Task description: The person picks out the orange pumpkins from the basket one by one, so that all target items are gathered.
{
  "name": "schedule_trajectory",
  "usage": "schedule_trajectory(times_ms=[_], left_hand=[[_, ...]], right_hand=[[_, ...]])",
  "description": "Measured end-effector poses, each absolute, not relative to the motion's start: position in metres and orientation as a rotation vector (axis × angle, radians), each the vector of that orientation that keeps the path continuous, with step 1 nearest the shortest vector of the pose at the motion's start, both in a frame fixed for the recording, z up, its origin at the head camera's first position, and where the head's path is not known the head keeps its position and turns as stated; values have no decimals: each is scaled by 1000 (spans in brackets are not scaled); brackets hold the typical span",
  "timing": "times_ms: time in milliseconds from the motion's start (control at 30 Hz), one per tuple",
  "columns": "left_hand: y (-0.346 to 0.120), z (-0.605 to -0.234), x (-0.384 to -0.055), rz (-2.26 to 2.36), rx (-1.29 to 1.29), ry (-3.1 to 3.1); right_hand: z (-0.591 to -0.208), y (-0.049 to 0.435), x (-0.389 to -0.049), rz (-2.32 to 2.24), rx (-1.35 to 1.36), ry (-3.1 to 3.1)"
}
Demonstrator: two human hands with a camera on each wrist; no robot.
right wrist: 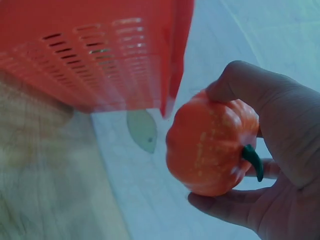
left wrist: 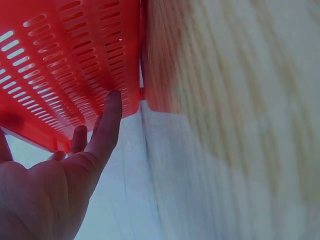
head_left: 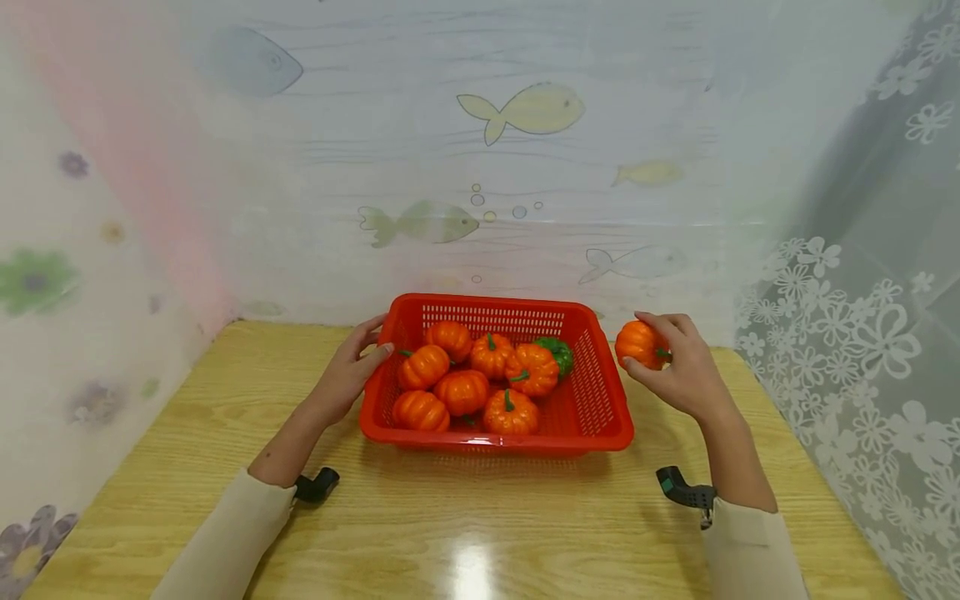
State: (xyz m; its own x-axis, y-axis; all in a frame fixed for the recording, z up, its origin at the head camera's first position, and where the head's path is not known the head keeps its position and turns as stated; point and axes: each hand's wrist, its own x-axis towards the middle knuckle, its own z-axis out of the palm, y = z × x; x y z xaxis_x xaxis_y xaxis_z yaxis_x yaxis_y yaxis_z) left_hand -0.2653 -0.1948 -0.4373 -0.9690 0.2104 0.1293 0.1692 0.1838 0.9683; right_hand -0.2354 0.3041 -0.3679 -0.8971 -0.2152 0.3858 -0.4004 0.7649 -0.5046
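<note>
A red plastic basket (head_left: 495,444) with slotted walls sits on the table, holding several small orange pumpkins (head_left: 461,392) and a green one (head_left: 558,357), partly hidden behind an orange one. My left hand (head_left: 347,375) is at the basket's left side, thumb at the rim and fingers along the outer slotted wall (left wrist: 75,55). To the right of the basket, my right hand (head_left: 678,364) grips an orange pumpkin (right wrist: 207,147) with a dark green stem, thumb on one side and fingers on the other. That pumpkin is raised off the table, apart from the basket.
The wooden table (head_left: 450,517) meets a pale, fish-patterned covering (head_left: 525,167) behind the basket. Another flower-patterned covering (head_left: 862,350) rises along the right side. Black wrist mounts (head_left: 686,492) are worn at both cuffs.
</note>
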Motion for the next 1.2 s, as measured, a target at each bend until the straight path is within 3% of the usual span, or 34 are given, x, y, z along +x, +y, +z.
schedule_trajectory(times_ms=[533,1200], left_hand=[[-194,-437,-264,1947,395,2412],[-195,-440,-266,1980,416,2342]], right_hand=[[-412,313,-257,942,211,-2710],[-449,318,-274,908,184,-2773]])
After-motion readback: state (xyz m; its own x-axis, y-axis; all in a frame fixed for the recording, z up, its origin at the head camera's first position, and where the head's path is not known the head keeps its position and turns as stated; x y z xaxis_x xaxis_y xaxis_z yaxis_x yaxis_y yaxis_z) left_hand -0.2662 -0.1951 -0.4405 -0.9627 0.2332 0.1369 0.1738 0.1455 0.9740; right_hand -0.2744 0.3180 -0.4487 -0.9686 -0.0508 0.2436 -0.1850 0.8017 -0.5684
